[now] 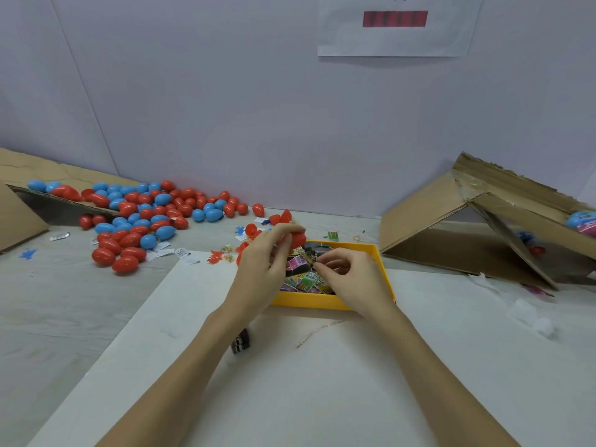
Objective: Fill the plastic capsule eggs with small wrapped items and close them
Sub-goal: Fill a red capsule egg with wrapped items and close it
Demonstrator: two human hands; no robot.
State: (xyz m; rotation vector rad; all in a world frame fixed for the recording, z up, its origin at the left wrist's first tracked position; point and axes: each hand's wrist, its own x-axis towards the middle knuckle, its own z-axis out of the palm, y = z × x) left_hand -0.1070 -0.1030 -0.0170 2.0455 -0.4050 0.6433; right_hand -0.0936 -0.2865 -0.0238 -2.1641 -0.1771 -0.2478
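1. Left hand [264, 253]: grip holding a red egg half [295, 239] above the yellow tray [382, 264] on the counter [322, 382].
2. Right hand [350, 272]: grip narrow, seemingly pinching a small packet in the tray; cannot tell for certain.
3. Risk: packet slipping or jamming the rim, preventing closure.

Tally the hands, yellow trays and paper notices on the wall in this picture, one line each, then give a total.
Hands: 2, left hand and right hand
Yellow tray: 1
Paper notice: 1
Total: 4
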